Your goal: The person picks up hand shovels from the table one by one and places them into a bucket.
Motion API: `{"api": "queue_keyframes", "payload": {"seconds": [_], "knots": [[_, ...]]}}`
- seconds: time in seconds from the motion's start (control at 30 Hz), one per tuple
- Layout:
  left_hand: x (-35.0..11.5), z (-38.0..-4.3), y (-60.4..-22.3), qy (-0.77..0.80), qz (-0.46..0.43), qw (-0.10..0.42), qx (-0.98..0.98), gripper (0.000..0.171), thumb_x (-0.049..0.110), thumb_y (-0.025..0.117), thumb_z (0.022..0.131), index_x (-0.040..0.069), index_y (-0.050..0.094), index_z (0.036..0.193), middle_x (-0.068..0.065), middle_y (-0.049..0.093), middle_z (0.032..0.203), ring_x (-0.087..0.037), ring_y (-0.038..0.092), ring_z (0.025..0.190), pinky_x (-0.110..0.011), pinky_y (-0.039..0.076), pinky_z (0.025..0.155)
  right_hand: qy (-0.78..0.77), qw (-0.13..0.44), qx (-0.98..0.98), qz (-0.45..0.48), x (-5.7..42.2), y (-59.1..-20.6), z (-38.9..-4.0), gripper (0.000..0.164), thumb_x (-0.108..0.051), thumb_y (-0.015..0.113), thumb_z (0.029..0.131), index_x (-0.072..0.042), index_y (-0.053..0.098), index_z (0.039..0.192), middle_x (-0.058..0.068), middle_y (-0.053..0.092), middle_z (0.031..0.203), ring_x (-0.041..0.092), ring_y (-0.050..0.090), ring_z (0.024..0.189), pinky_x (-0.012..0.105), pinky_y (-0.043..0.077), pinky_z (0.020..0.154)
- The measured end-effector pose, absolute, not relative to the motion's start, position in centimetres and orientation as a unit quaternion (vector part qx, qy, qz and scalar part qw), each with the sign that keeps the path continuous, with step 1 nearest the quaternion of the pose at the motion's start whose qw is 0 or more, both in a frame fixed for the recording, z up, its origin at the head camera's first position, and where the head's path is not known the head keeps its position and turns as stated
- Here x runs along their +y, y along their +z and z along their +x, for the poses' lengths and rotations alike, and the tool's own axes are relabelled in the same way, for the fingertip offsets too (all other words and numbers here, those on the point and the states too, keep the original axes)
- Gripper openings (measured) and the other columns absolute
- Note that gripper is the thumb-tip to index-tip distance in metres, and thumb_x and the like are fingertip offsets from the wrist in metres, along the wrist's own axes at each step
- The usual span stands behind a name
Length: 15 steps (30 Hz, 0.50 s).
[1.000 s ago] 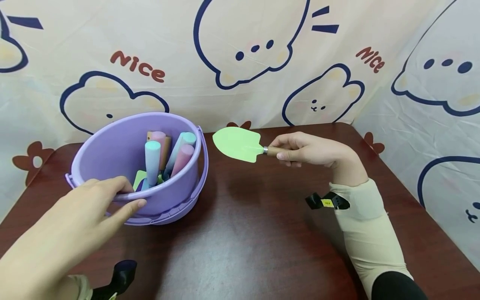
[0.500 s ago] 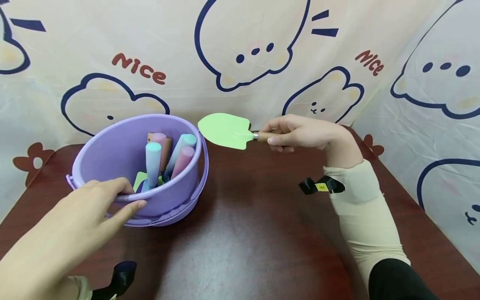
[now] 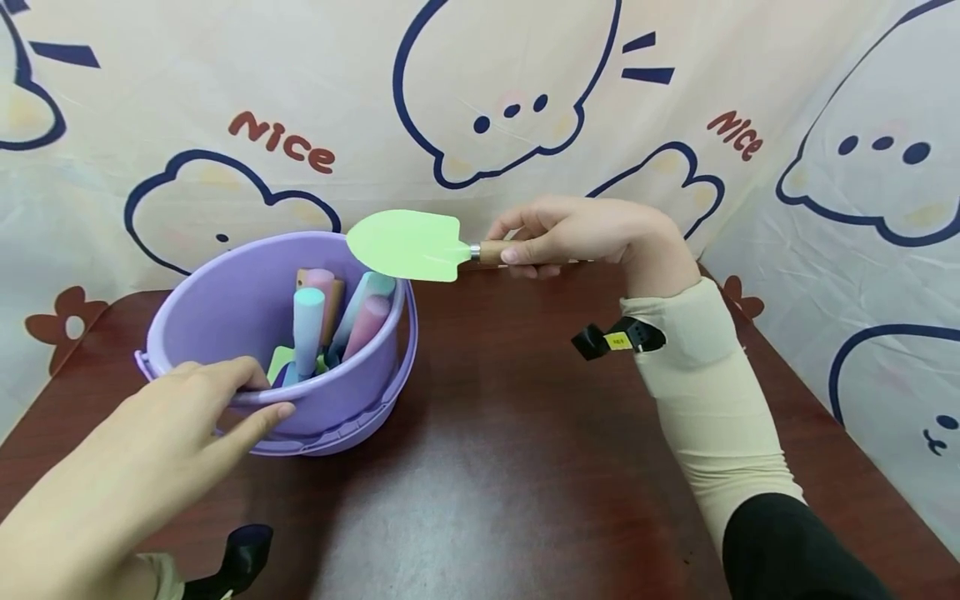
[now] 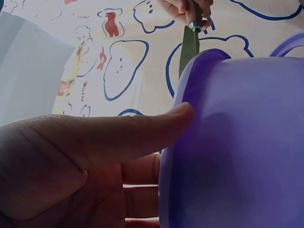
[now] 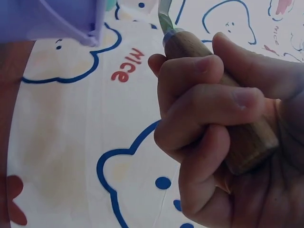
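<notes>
A purple bucket point(image 3: 225, 287) stands on the left of the table. My left hand point(image 3: 191, 417) grips its near rim, thumb outside and fingers over the edge; the left wrist view shows the thumb lying on the bucket wall point(image 4: 247, 142). In my right hand point(image 3: 577, 237) is a garden trowel point(image 3: 408, 244) with a light green blade and a wooden handle point(image 5: 251, 147), the fingers curled round that handle. Its blade tip overlaps the bucket's far right rim in the head view. Inside the bucket are several tools with blue handles point(image 3: 308, 329) and pink handles point(image 3: 367, 325).
The dark brown table point(image 3: 480, 467) extends to the right of the bucket. A cream cloth point(image 3: 360, 92) with cartoon outlines hangs behind it and along the right side. The bucket's own purple handle point(image 3: 411, 333) hangs down at its right side.
My right hand has moved left and upward with the trowel, bringing the blade from beside the bucket to its rim. The left hand has kept its grip on the bucket.
</notes>
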<state>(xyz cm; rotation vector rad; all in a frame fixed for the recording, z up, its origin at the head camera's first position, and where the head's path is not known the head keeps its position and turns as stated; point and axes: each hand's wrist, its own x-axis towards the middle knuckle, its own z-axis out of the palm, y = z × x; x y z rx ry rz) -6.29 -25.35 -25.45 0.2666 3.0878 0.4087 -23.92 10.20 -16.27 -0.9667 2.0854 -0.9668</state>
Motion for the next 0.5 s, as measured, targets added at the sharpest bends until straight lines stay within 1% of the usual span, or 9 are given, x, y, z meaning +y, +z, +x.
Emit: {"api": "queue_keyframes", "payload": {"seconds": [0.2, 0.3, 0.37, 0.5], "knots": [[-25.4, -6.2, -25.6, 0.128, 0.092, -0.006, 0.987, 0.037, 0.057, 0.06, 0.094, 0.02, 0.057, 0.088, 0.007, 0.049, 0.063, -0.01, 0.045, 0.059, -0.026, 0.032, 0.052, -0.353, 0.323, 0.777, -0.409, 8.8, -15.6, -24.1, 0.019, -0.014, 0.049, 0.104, -0.004, 0.06, 0.116, 0.007, 0.052, 0.079, 0.018, 0.044, 0.065, 0.027, 0.038, 0.061], [-25.3, -6.1, -25.6, 0.124, 0.092, -0.012, 0.988, 0.037, 0.057, 0.059, 0.094, 0.021, 0.057, 0.088, 0.007, 0.049, 0.063, -0.01, 0.045, 0.06, -0.026, 0.031, 0.053, -0.337, 0.326, 0.773, -0.426, 7.7, -15.1, -24.2, 0.019, -0.014, 0.048, 0.104, -0.003, 0.06, 0.114, 0.006, 0.053, 0.078, 0.02, 0.045, 0.065, 0.026, 0.037, 0.06], [-25.3, -6.1, -25.6, 0.122, 0.093, -0.017, 0.988, 0.036, 0.056, 0.06, 0.094, 0.021, 0.057, 0.087, 0.007, 0.049, 0.063, -0.011, 0.044, 0.06, -0.026, 0.031, 0.053, -0.324, 0.327, 0.776, -0.43, 6.8, -14.5, -24.1, 0.018, -0.014, 0.048, 0.104, -0.003, 0.06, 0.112, 0.006, 0.052, 0.076, 0.02, 0.045, 0.064, 0.025, 0.036, 0.059], [-25.4, -6.2, -25.5, 0.12, 0.089, -0.012, 0.989, 0.036, 0.057, 0.059, 0.094, 0.021, 0.057, 0.087, 0.007, 0.049, 0.063, -0.012, 0.044, 0.061, -0.027, 0.031, 0.053, -0.303, 0.33, 0.786, -0.426, 4.8, -13.4, -24.0, 0.017, -0.013, 0.048, 0.104, -0.003, 0.061, 0.111, 0.005, 0.052, 0.072, 0.019, 0.046, 0.063, 0.025, 0.038, 0.057]]}}
